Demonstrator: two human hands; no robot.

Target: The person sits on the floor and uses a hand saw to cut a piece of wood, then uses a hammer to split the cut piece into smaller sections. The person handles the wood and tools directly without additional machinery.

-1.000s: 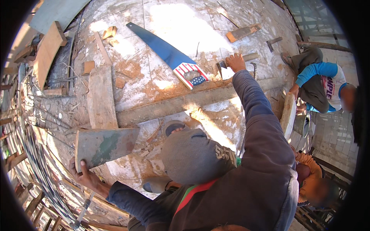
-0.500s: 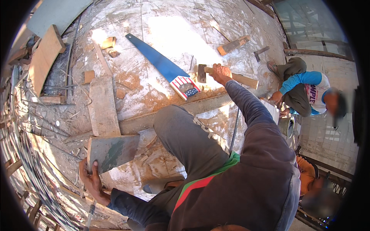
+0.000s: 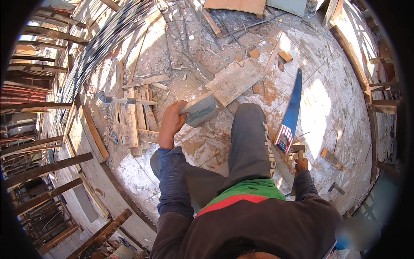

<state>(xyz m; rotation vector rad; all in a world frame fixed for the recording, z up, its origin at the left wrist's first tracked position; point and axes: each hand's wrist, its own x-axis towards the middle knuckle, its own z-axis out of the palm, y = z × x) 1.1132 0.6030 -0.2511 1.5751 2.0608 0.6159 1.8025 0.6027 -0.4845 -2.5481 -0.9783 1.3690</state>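
My left hand (image 3: 172, 122) grips the near left end of a short wooden board (image 3: 201, 110) with a grey-green smeared face, thumb on that face. The board is tilted next to a longer flat plank (image 3: 237, 80) on the ground. Low on the right, my right hand (image 3: 301, 164) is closed around the wooden handle of a hammer. The dark hammer head (image 3: 296, 148) shows just above my fist, close to the grip of a handsaw (image 3: 293, 108). That saw lies flat, with a blue blade and a striped, starred handle.
Another small hammer (image 3: 336, 188) and a wood block (image 3: 332, 159) lie at the right. Stacked wood strips (image 3: 133, 123) and a grey-shafted tool (image 3: 125, 100) are on the left. A bundle of thin rods (image 3: 101, 47) runs behind them. A person's blurred head (image 3: 358, 233) shows lower right.
My view has swung to the left, so the saw and right hand appear farther right. Both hands keep their hold; the hammer is now nearer my body and its handle points toward me.
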